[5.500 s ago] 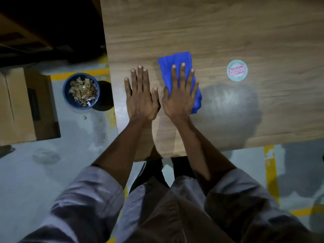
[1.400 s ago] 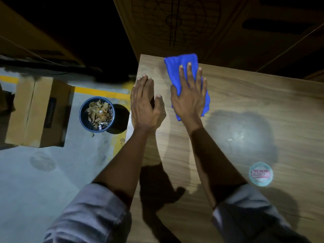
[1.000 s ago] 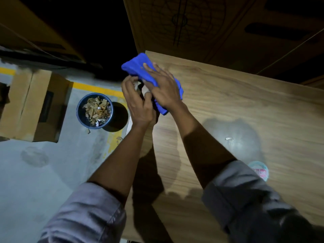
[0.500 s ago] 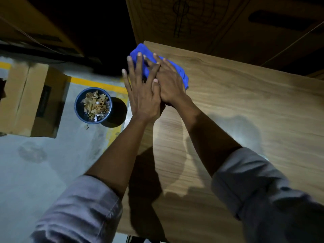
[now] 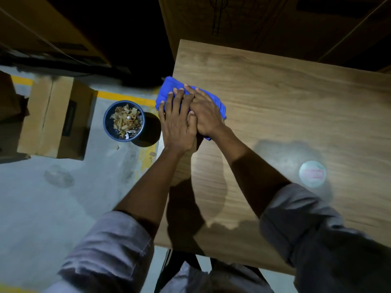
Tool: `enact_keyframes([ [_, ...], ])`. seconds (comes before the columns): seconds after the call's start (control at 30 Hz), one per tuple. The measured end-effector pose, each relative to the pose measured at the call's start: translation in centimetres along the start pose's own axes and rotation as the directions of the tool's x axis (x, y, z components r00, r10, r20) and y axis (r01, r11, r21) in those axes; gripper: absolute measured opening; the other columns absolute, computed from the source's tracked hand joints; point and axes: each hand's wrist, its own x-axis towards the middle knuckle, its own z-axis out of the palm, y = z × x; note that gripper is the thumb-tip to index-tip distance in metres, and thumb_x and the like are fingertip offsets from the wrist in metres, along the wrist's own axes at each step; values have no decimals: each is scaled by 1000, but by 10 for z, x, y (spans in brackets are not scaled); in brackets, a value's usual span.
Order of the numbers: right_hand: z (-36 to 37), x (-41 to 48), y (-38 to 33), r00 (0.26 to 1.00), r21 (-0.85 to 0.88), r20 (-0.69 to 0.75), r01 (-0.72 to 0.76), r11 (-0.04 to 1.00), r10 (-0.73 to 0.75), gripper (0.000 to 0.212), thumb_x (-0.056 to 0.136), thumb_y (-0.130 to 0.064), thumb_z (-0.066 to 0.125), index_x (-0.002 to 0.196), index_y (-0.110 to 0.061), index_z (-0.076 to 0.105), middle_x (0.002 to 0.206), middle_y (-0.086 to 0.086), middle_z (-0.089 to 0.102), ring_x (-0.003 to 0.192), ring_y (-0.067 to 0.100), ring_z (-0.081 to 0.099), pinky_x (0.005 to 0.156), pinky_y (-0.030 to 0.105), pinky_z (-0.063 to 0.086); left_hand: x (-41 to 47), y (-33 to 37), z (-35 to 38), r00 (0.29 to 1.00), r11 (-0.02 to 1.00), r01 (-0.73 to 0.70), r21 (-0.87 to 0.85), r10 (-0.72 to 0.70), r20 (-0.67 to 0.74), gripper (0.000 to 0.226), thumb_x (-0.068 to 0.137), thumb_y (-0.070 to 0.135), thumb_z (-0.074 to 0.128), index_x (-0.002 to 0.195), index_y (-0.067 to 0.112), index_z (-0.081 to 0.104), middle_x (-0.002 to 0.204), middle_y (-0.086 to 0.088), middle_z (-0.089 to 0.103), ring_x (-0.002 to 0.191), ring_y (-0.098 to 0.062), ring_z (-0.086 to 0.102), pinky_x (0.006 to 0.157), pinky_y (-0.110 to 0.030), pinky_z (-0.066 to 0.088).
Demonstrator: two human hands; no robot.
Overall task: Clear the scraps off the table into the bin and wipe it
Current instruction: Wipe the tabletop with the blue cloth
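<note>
A blue cloth [image 5: 166, 90] lies bunched at the left edge of the wooden table [image 5: 275, 98], partly hanging over it. My right hand [image 5: 208, 117] presses flat on the cloth with fingers stretched toward the edge. My left hand [image 5: 176, 123] lies beside it with straight fingers on the cloth, overlapping the right hand's fingers. On the floor left of the table stands a dark blue bin [image 5: 108, 125] filled with brown and white scraps [image 5: 126, 121].
A round sticker [image 5: 312, 174] is stuck on the table at the right. A cardboard box [image 5: 53, 117] stands on the floor left of the bin. Large cardboard boxes [image 5: 264, 20] rise behind the table. Small scraps [image 5: 152, 154] lie on the yellow floor line.
The cloth moved from the table's far part to its left edge under my right hand. My left hand came off the table edge and now lies on the cloth, overlapping the right.
</note>
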Motion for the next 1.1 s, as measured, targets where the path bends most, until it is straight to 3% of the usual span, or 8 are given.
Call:
enact_keyframes([
  [0.47, 23, -62, -52, 990, 193, 26, -138, 971, 136, 47, 101, -22, 51, 146, -12, 59, 153, 5, 56, 153, 19, 35, 128, 30, 16, -73, -9, -31, 998, 998, -66, -21, 66, -1, 53, 98, 36, 30, 140, 17, 56, 152, -8, 50, 145, -29, 40, 117, -52, 28],
  [0.53, 6, -57, -58, 924, 491, 89, -365, 791, 371, 44, 93, -30, 52, 131, -15, 71, 133, 6, 71, 131, 21, 61, 119, 42, 39, -74, -4, -44, 984, 997, -28, -67, 16, -176, 48, 101, 36, 34, 137, 16, 60, 151, -10, 51, 145, -31, 40, 118, -50, 25],
  [0.6, -15, -60, -53, 795, 710, 86, -472, 523, 600, 35, 87, -43, 58, 112, -27, 75, 93, -11, 76, 85, 10, 70, 87, 45, 56, -77, -2, -50, 934, 984, 72, -164, -124, -336, 46, 102, 34, 38, 138, 16, 60, 152, -11, 48, 146, -31, 39, 118, -46, 19],
  [0.67, -33, -70, -42, 699, 772, -60, -421, 477, 713, 27, 87, -49, 59, 106, -35, 73, 80, -17, 72, 72, 3, 64, 74, 40, 54, -84, -7, -46, 933, 972, 86, -220, -156, -324, 45, 105, 31, 39, 141, 13, 58, 152, -12, 47, 146, -32, 39, 119, -47, 22],
  [0.73, -38, -82, -30, 650, 672, -240, -425, 607, 721, 38, 96, -42, 54, 130, -31, 68, 116, -11, 75, 108, 11, 69, 98, 42, 52, -89, -20, -31, 971, 970, 25, -241, -81, -224, 43, 107, 25, 41, 145, 10, 54, 152, -12, 48, 146, -32, 39, 118, -50, 30],
  [0.83, -24, -88, -16, 753, 331, -287, -502, 799, 592, 52, 105, -25, 48, 156, -14, 46, 163, 9, 42, 155, 28, 32, 128, 43, 20, -86, -35, -13, 993, 952, 48, -302, -77, -85, 47, 109, 27, 42, 154, 11, 44, 159, -7, 42, 152, -26, 32, 120, -49, 30],
  [1.0, -1, -70, -17, 850, -87, -290, -481, 872, 440, 63, 102, -29, 41, 163, -18, 31, 172, 4, 22, 161, 31, 11, 131, 45, 5, -84, -33, -10, 992, 929, 99, -356, -122, -42, 59, 107, 40, 43, 157, 9, 37, 164, -8, 36, 155, -24, 27, 123, -47, 28],
  [1.1, 7, -55, -29, 916, -150, -226, -368, 918, 330, 65, 102, -28, 46, 164, -19, 30, 172, 3, 23, 161, 31, 13, 131, 43, 5, -87, -31, -12, 995, 931, 47, -362, -77, -70, 66, 104, 48, 44, 157, 9, 37, 166, -11, 29, 155, -23, 26, 125, -38, 26],
])
